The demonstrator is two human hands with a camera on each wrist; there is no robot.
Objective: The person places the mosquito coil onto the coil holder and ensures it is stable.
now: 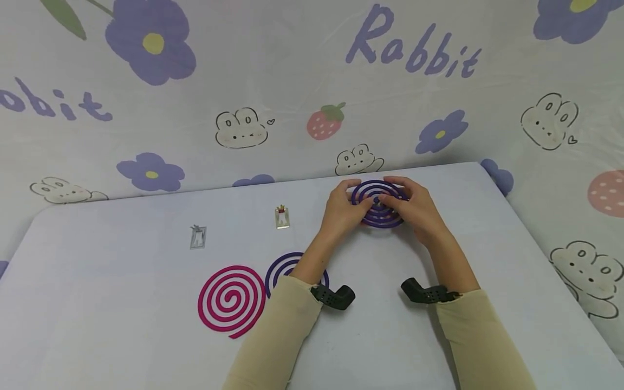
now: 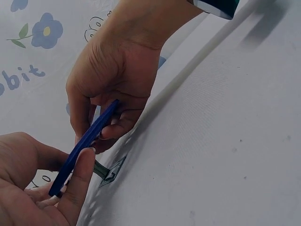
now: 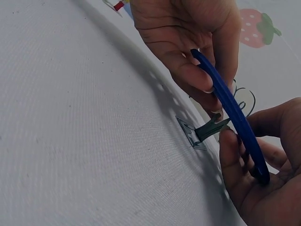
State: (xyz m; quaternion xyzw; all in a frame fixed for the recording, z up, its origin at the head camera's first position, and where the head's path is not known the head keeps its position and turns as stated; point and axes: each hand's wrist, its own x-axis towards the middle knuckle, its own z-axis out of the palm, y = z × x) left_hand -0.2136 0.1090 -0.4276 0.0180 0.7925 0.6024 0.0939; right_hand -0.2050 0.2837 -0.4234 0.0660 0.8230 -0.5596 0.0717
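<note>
Both hands hold a dark blue mosquito coil (image 1: 382, 225) at the back right of the table, my left hand (image 1: 341, 208) on its left edge and my right hand (image 1: 418, 212) on its right. In the head view both thumbs lie over the coil near its centre. The wrist views show the coil edge-on and tilted, fingers and thumbs of both hands gripping it. Under it a small metal coil stand (image 3: 201, 133) rests on the table, its upright strip rising toward the coil's middle. The hands partly hide where strip and coil meet.
A magenta coil (image 1: 237, 299) lies left of centre. Beside it another dark blue coil (image 1: 269, 273) is partly covered by the left forearm. Farther back are a gold-coloured stand (image 1: 282, 218) and a silver one (image 1: 197, 238). A printed curtain (image 1: 287, 70) hangs behind the table.
</note>
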